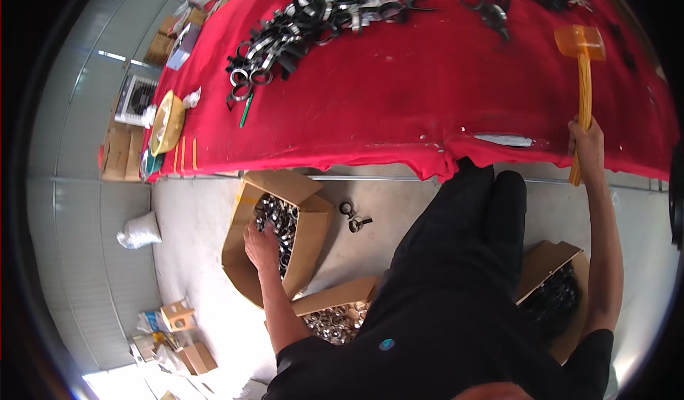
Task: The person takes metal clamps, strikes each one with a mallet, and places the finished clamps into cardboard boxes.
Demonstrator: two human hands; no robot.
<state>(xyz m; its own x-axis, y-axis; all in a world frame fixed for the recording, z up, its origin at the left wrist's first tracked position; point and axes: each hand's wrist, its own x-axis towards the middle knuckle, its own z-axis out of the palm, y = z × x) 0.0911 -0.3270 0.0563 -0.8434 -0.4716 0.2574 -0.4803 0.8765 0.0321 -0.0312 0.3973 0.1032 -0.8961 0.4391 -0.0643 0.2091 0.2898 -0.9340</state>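
Observation:
A mallet (583, 90) with a translucent orange head and a wooden handle stands up over the right part of the red-covered table (399, 100). Its lower handle is wrapped by my right hand (588, 147), at the table's near edge. Down to the left, my left hand (262, 247) reaches into an open cardboard box (311, 239) full of shiny rings with black parts (286, 225). The fingertips blur into the pile there, so whether they grip a piece does not show.
Similar black and silver ring parts (285, 36) lie heaped across the table's far left, with more black parts (491, 15) at the far right. A green pen-like stick (246, 110) and a yellow basket (168, 123) are on the left. Two ring pieces (355, 222) lie on the floor.

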